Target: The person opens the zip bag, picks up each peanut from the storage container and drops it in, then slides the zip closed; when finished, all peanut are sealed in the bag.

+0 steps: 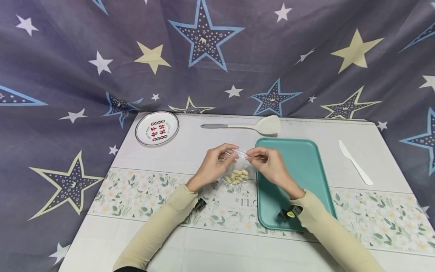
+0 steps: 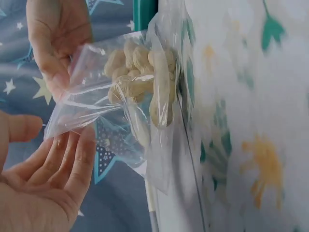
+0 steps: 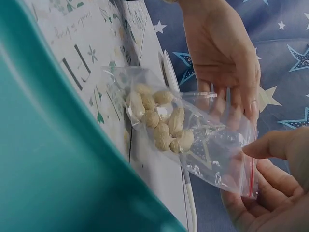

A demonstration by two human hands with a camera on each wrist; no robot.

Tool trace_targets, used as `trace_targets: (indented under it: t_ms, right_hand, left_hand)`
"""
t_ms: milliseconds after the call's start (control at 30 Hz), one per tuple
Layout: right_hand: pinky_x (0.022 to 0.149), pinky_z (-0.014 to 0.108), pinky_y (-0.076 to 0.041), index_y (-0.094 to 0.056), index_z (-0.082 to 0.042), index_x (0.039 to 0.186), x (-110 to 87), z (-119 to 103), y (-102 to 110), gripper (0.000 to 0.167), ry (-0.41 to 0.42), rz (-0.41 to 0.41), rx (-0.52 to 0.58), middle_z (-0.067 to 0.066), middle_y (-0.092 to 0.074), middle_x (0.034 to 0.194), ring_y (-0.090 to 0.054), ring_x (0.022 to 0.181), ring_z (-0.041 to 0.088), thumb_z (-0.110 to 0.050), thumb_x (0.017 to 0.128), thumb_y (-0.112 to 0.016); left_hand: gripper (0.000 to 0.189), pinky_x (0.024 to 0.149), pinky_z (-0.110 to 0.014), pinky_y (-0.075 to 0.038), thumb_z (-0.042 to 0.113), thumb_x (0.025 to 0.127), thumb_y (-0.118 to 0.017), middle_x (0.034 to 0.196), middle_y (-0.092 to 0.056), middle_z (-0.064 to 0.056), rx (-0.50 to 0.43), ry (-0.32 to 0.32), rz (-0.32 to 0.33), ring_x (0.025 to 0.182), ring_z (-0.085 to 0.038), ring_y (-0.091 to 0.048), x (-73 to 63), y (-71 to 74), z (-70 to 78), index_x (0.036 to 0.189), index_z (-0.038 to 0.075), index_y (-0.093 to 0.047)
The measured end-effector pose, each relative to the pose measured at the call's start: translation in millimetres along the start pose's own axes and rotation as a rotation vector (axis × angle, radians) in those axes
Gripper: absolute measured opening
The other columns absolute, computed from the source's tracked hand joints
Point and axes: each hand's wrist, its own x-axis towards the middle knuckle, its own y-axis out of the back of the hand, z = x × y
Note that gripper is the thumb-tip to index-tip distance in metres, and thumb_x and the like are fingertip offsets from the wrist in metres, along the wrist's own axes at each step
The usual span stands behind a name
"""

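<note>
Clear plastic bag (image 1: 238,172) of peanuts (image 1: 236,176), its mouth hidden by both hands (image 1: 242,160).

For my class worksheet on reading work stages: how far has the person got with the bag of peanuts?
Done: utensils are laid out, and the clear bag is lifted off the table. In hand: the left hand and right hand pinch the bag's top edge by its red zip strip, apparently working it open. Left: the peanuts all sit inside the bag; the teal tray and small plate hold none.
</note>
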Motion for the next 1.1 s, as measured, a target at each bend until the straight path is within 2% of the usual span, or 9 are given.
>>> trace_targets:
  t_ms: [100, 200, 267, 367, 500, 633, 767, 967, 1100]
  right_hand:
    - [0.075, 0.020, -0.060, -0.079, -0.007, 0.105, 2.1, 0, 0, 0.012, 0.014, -0.008, -0.021, 0.011, -0.080, 0.098, -0.075, 0.083, 0.021, -0.010, 0.093, -0.077]
    - [0.076, 0.021, -0.060, -0.079, -0.008, 0.105, 5.4, 0, 0, 0.012, 0.025, -0.022, -0.040, 0.010, -0.081, 0.098, -0.074, 0.083, 0.021, -0.012, 0.094, -0.077]
    - [0.077, 0.023, -0.060, -0.080, -0.010, 0.105, 7.5, 0, -1, 0.012, 0.021, -0.038, -0.047, 0.008, -0.080, 0.098, -0.073, 0.083, 0.020, -0.014, 0.094, -0.077]
    - [0.079, 0.025, -0.060, -0.080, -0.012, 0.106, 11.1, -1, -3, 0.013, 0.008, -0.071, -0.047, 0.007, -0.080, 0.101, -0.073, 0.086, 0.019, -0.018, 0.096, -0.077]
    - [0.082, 0.028, -0.060, -0.080, -0.011, 0.107, 17.8, -2, -7, 0.017, -0.008, -0.117, -0.052, 0.009, -0.079, 0.105, -0.073, 0.090, 0.020, -0.022, 0.095, -0.078]
    - [0.083, 0.032, -0.061, -0.080, -0.008, 0.106, 25.9, -1, -13, 0.018, -0.013, -0.154, -0.075, 0.011, -0.080, 0.105, -0.074, 0.091, 0.022, -0.021, 0.094, -0.079]
    - [0.086, 0.037, -0.062, -0.081, -0.007, 0.104, 34.6, -1, -17, 0.017, 0.014, -0.187, -0.099, 0.011, -0.080, 0.103, -0.074, 0.092, 0.024, -0.021, 0.095, -0.077]
    - [0.091, 0.040, -0.060, -0.082, -0.009, 0.101, 47.3, 2, -22, 0.016, 0.043, -0.228, -0.122, 0.008, -0.081, 0.101, -0.073, 0.095, 0.024, -0.022, 0.098, -0.074]
    - [0.091, 0.039, -0.060, -0.081, -0.008, 0.102, 52.7, 2, -24, 0.016, 0.037, -0.247, -0.115, 0.009, -0.081, 0.102, -0.072, 0.096, 0.024, -0.021, 0.098, -0.073]
  left_hand:
    - [0.024, 0.071, -0.035, -0.065, 0.018, 0.107, -0.061, 0.101, -0.077, -0.015, -0.080, 0.038, 0.025, 0.084, -0.032, -0.078, -1.4, -1.3, -0.3, 0.122, 0.001, -0.069]
    - [0.020, 0.070, -0.043, -0.066, 0.015, 0.105, -0.063, 0.099, -0.077, -0.020, -0.157, 0.080, 0.053, 0.080, -0.035, -0.078, -2.4, -2.2, -1.7, 0.114, -0.001, -0.070]
    - [0.018, 0.071, -0.043, -0.066, 0.013, 0.103, -0.065, 0.099, -0.077, -0.023, -0.201, 0.114, 0.073, 0.078, -0.035, -0.078, -3.0, -2.5, -2.6, 0.111, -0.003, -0.070]
    - [0.017, 0.072, -0.038, -0.067, 0.011, 0.101, -0.069, 0.099, -0.077, -0.025, -0.222, 0.160, 0.114, 0.077, -0.028, -0.079, -3.9, -1.6, -3.7, 0.108, -0.004, -0.071]
    - [0.016, 0.075, -0.033, -0.066, 0.012, 0.098, -0.073, 0.097, -0.078, -0.022, -0.187, 0.188, 0.149, 0.080, -0.026, -0.079, -4.4, 2.0, -6.1, 0.104, -0.003, -0.073]
    - [0.016, 0.078, -0.028, -0.064, 0.015, 0.097, -0.074, 0.095, -0.078, -0.018, -0.095, 0.173, 0.149, 0.084, -0.031, -0.077, -3.7, 6.4, -7.6, 0.103, 0.000, -0.075]
    - [0.017, 0.075, -0.022, -0.060, 0.017, 0.098, -0.074, 0.094, -0.077, -0.017, -0.004, 0.161, 0.150, 0.080, -0.025, -0.073, -1.4, 9.7, -9.9, 0.102, 0.001, -0.077]
    - [0.015, 0.069, -0.020, -0.059, 0.012, 0.101, -0.069, 0.096, -0.075, -0.023, -0.011, 0.188, 0.117, 0.083, -0.037, -0.075, 2.8, 12.6, -12.7, 0.104, -0.002, -0.073]
    - [0.014, 0.068, -0.018, -0.058, 0.009, 0.101, -0.067, 0.096, -0.074, -0.021, -0.003, 0.198, 0.112, 0.083, -0.038, -0.074, 5.8, 13.1, -14.0, 0.105, -0.004, -0.072]
